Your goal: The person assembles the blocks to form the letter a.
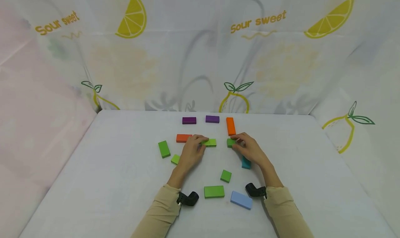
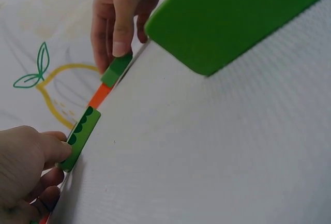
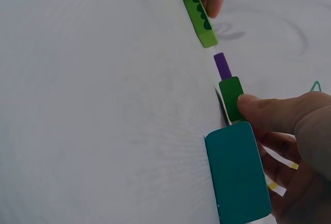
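My left hand (image 1: 190,154) pinches a light green block (image 1: 211,143) at its left end. Dark green scallops mark the side of this block (image 2: 83,135) in the left wrist view. To the right, my right hand (image 1: 251,150) grips a smaller green block (image 1: 230,143) between thumb and fingers, with its thumb (image 3: 249,106) on the near face. A gap separates the two held blocks. Partly covered by the left hand is a red-orange block (image 1: 182,138). Below the right hand lies a teal block (image 1: 246,162), which looms large in the right wrist view.
Two purple blocks, one at left (image 1: 189,120), and an upright-lying orange block (image 1: 231,126) are farther back. Green blocks lie at left (image 1: 164,149), beside the left wrist (image 1: 175,159), and nearer me (image 1: 226,176), (image 1: 214,192). A light blue block (image 1: 241,200) sits near the right sleeve.
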Demonstrator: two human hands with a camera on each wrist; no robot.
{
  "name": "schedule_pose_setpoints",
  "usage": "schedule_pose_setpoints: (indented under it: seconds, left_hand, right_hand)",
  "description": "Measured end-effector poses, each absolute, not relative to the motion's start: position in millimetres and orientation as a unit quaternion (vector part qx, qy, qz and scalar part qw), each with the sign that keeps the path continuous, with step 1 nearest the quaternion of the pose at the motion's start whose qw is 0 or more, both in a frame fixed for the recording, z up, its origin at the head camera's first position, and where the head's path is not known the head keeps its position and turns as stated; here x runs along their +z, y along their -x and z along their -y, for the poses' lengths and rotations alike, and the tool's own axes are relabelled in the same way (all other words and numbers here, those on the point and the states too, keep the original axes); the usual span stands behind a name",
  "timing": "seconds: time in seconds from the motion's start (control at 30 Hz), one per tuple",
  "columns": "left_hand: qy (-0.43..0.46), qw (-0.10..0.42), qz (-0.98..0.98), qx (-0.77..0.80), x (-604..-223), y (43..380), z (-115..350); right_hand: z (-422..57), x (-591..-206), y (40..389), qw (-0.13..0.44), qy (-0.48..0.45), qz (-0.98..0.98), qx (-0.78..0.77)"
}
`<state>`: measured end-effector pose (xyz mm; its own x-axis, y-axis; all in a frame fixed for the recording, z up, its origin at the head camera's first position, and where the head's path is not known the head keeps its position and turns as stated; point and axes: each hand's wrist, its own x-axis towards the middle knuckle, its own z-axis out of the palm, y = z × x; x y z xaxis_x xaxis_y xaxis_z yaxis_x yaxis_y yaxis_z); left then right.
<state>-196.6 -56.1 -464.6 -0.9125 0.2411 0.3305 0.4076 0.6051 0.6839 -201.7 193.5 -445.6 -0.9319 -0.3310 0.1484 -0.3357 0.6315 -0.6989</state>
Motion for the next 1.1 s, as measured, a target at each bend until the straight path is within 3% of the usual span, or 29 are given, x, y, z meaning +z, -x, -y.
schedule_pose_setpoints:
  seconds: [1.1]
  left_hand:
    - [0.186,0.099,0.898,-0.387,-465.7,194.6,56.5]
  right_hand:
    - [-173.5,-442.6,207.8,-0.018,-0.201,0.903,0.380]
